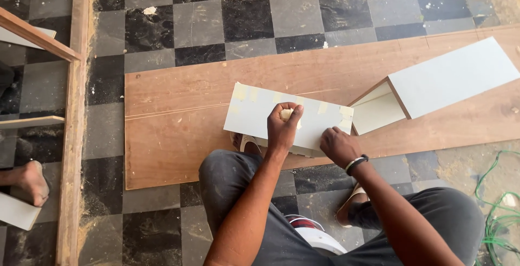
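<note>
Crouching over a long plywood sheet (179, 130) that lies on the checkered floor (206, 22), the person works on a white board (254, 115) near the sheet's front edge. The left hand (283, 126) is closed around a small pale piece (286, 114), probably masking tape, and presses it on the board. The right hand (338, 146) rests flat on the board's right end, fingers loose, holding nothing; it seems to keep the board from sliding. Pale tape strips (323, 107) line the board's far edge. A white-faced box (433, 82) sits toward the sheet's right end.
</note>
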